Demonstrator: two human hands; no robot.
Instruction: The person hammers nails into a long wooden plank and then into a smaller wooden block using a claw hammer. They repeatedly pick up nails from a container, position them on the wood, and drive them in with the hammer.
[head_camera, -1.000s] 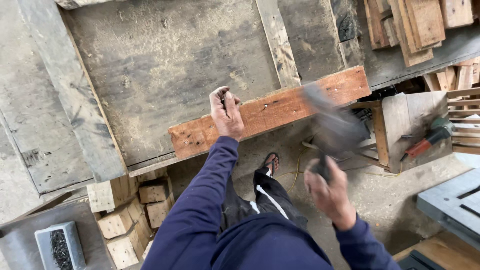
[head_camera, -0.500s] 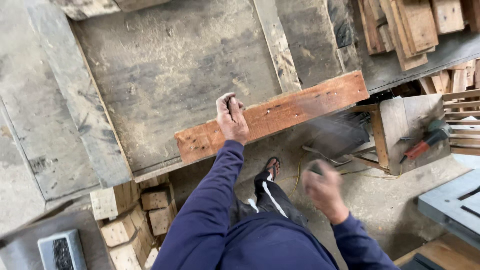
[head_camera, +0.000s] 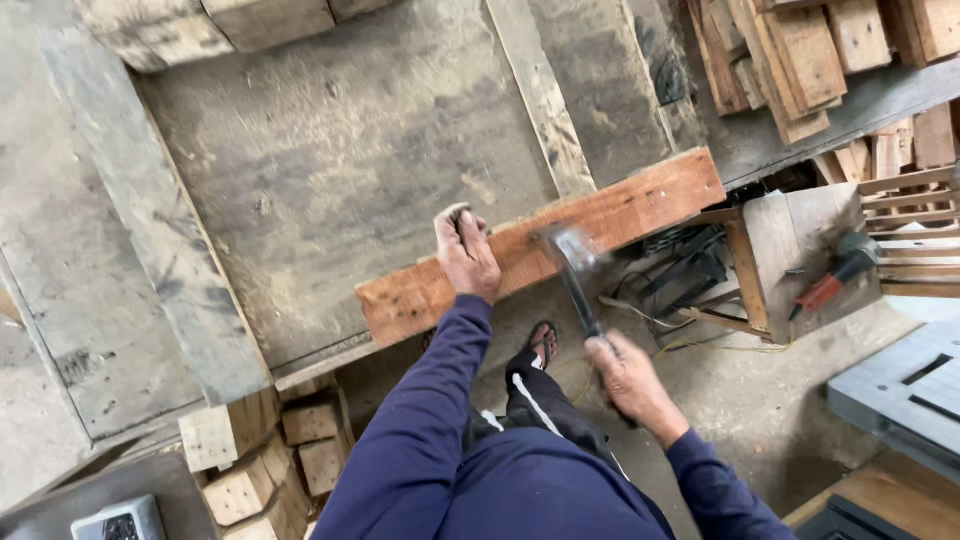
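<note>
Light: soft, even daylight, moderately bright; no clear source direction.
Shadows: weak, diffuse; darkest under the worktable (head_camera: 330, 180) edge and below the reddish plank (head_camera: 540, 245).
Glare: none really; pale patch on the grey metal stand (head_camera: 900, 390) at right looks slightly washed out.
Blur: motion blur on the hammer (head_camera: 575, 275) head; right hand (head_camera: 630, 375) a bit soft, left hand (head_camera: 465, 250) sharp.
Focus: bench grain crisp, wood blocks (head_camera: 270, 460) at bottom left ok.
Distortion: wide-angle, edges lean and stretch twd corners.
</note>
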